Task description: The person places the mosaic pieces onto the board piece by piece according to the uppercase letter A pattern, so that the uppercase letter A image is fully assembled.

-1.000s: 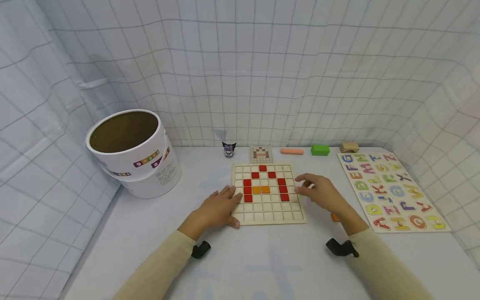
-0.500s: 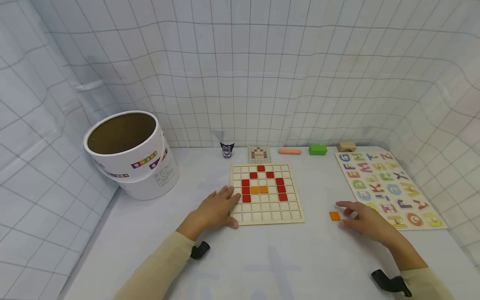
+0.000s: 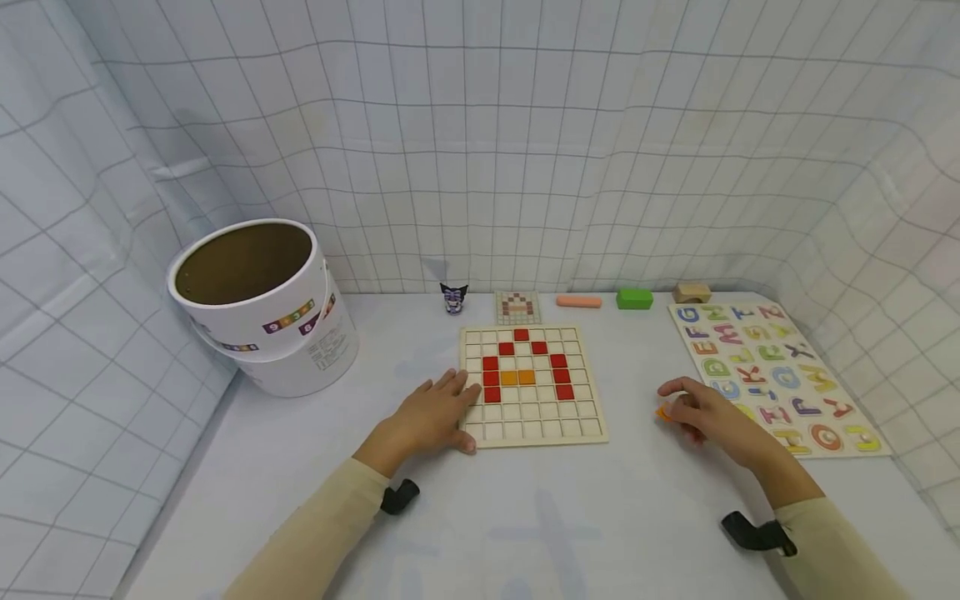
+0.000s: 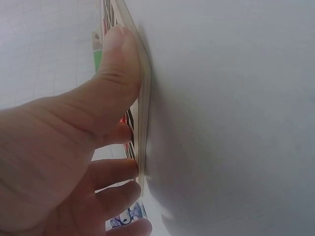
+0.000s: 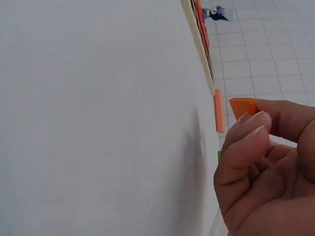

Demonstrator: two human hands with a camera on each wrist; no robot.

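A wooden grid board (image 3: 540,430) lies mid-table, with red square tiles (image 3: 562,376) forming an arch and two orange tiles (image 3: 518,377) side by side inside it. My left hand (image 3: 435,414) rests on the board's left edge, fingers spread and straight; its thumb (image 4: 120,59) lies along the rim in the left wrist view. My right hand (image 3: 716,421), right of the board, pinches a loose orange tile (image 5: 243,105) between thumb and fingers, raised above the table. Behind the board lies a small pattern card (image 3: 517,308) printed with a similar arch.
A white bucket (image 3: 330,337) stands at the left. Along the back are a small purple-black figure (image 3: 453,298), a salmon stick (image 3: 578,302), a green block (image 3: 634,299) and a wooden arch block (image 3: 692,293). An alphabet board (image 3: 780,379) lies at the right; curtains enclose the table.
My right hand has left the board's right edge, reached to the orange tile on the table at the right and picked it up. My left hand has stayed on the board.
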